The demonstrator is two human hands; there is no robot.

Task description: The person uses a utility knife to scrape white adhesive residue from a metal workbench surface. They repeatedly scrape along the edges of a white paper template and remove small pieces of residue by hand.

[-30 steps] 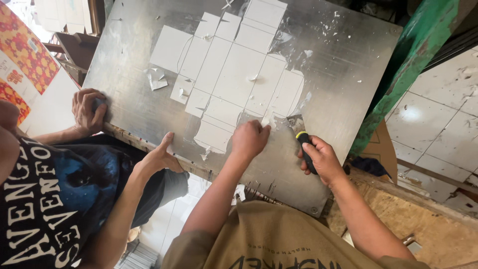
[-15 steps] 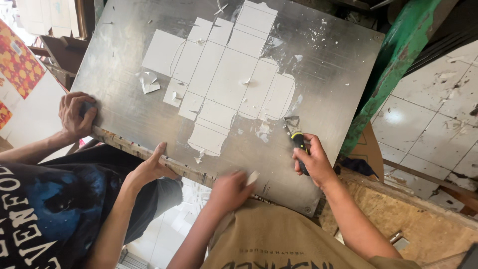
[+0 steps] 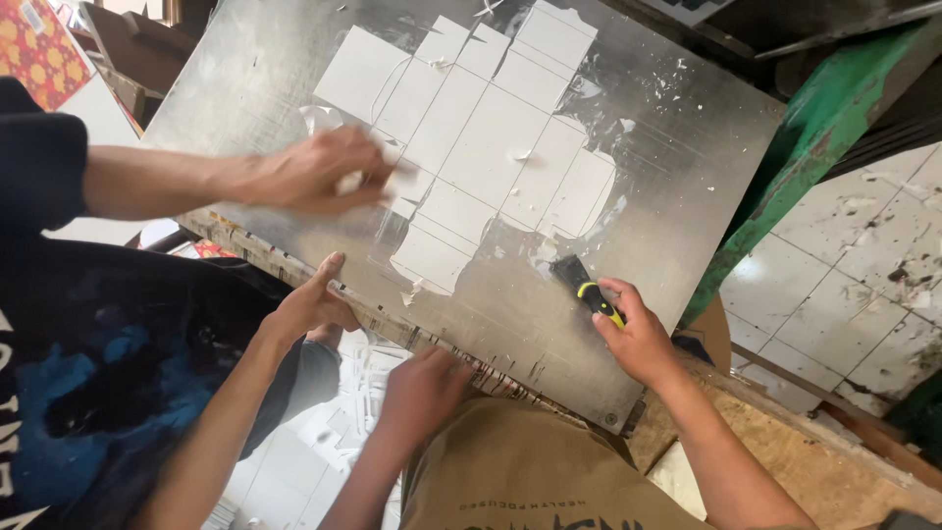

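While the right hand [image 3: 638,339] curls its fingers around a black and yellow scraper [image 3: 589,290], its blade just short of the white die-cut card sheet [image 3: 491,137], the left hand [image 3: 424,391], fingers loosely bent, rests on the grey metal plate's [image 3: 677,177] near edge.

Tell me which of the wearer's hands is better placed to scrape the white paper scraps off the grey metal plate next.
Right. The right hand already grips the black and yellow scraper, its blade on the grey metal plate beside the white die-cut sheet. The left hand sits empty at the plate's near edge.
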